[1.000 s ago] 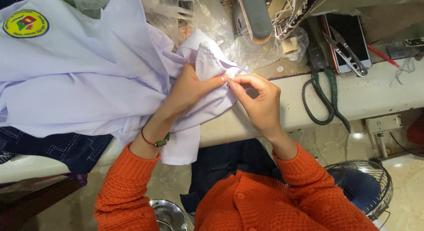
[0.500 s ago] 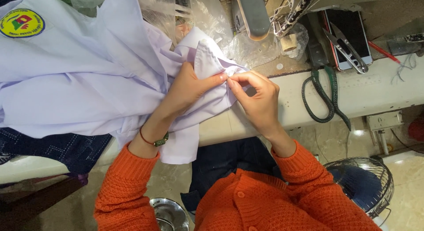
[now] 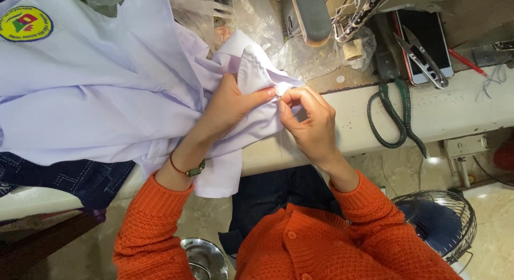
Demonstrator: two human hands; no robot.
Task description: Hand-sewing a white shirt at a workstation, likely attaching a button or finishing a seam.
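Shirt (image 3: 107,98): pale lilac, heaped on the table edge (image 3: 455,114), left of the scissors (image 3: 396,119).
Right hand (image 3: 310,125): fingertips pinched together on the shirt's fold.
Left hand (image 3: 230,106): thumb and fingers clamped on the same fold.
Scissors: flat on the table, well right of the hands.

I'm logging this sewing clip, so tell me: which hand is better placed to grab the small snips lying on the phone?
Probably the right hand. It pinches the shirt edge on the side nearer the snips and phone, with only bare table between. The left hand grips the shirt fold and would have to cross over.
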